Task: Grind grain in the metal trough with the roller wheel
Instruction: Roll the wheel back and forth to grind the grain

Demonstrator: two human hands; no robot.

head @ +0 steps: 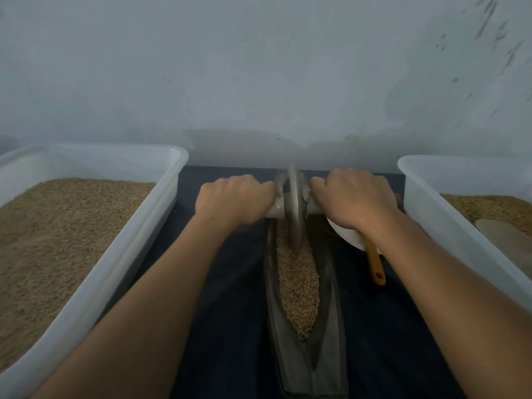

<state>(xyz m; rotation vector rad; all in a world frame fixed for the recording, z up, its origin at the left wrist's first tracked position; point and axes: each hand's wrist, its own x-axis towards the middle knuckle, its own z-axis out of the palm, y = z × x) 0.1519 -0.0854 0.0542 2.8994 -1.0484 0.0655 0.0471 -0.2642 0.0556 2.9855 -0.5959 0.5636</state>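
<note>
left grain-filled tub (161, 214), right tub (426, 203), white bowl (349, 236), yellow handle (375, 264)

We see a long boat-shaped trough of dull grey metal (302, 364), its sloped inner walls smooth with a faint sheen. In its channel lies tan grain (298, 286), coarse and matt. The thin grey metal roller wheel (294, 210) looks worn and unpolished; its pale axle (273, 211) is smooth. Under the trough, the dark blue table covering (230, 298) seems matt, perhaps cloth. Left of the trough stands a translucent white plastic tub (161, 214), smooth and slightly glossy; right of it another such tub (431, 214). Nearer the trough's right edge, a glossy white bowl (348, 237) and a smooth yellow handle (375, 266), probably plastic.
</note>
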